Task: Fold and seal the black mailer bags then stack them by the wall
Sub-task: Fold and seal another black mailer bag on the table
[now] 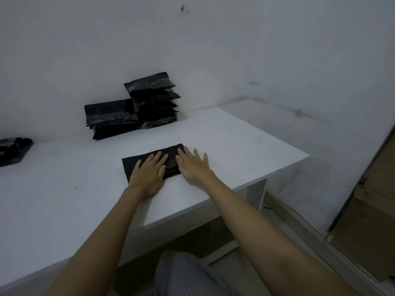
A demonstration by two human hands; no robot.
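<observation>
A folded black mailer bag [130, 164] lies flat on the white table [64, 199] near its front right part. My left hand [149, 174] presses on the bag's middle with straight fingers. My right hand [192, 164] lies flat on the bag's right end, fingers spread, partly over the table. Two stacks of folded black mailer bags stand against the wall at the back: a lower stack [111, 118] on the left and a taller stack [155, 99] on the right.
A black tray-like object [12, 150] sits at the table's left edge, cut off by the frame. The table's right edge and front corner are close to my right hand. A brown door or board [369, 210] stands at the right. Striped fabric [183, 274] shows below.
</observation>
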